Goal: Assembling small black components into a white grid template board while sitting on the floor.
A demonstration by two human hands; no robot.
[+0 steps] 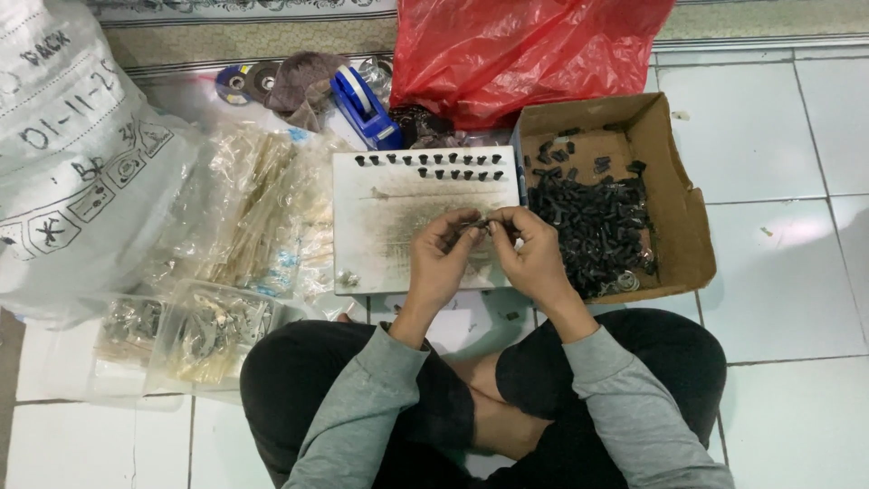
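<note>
My left hand [444,258] and my right hand [532,254] meet over a white, scuffed board [380,217], their fingertips pinching a small dark part [484,225] between them. Two rows of small black parts [425,165] stand along the board's far edge. A cardboard box [674,199] to the right of the board holds a heap of black plastic pieces [593,226]. I sit cross-legged in dark trousers and grey sleeves.
Clear bags of pale parts [253,208] and clear tubs [213,330] lie at left, next to a large white sack [72,154]. A red plastic bag [516,50], a blue tape dispenser [362,104] and grinding discs [246,83] sit beyond the board. White floor tiles [787,272] lie to the right.
</note>
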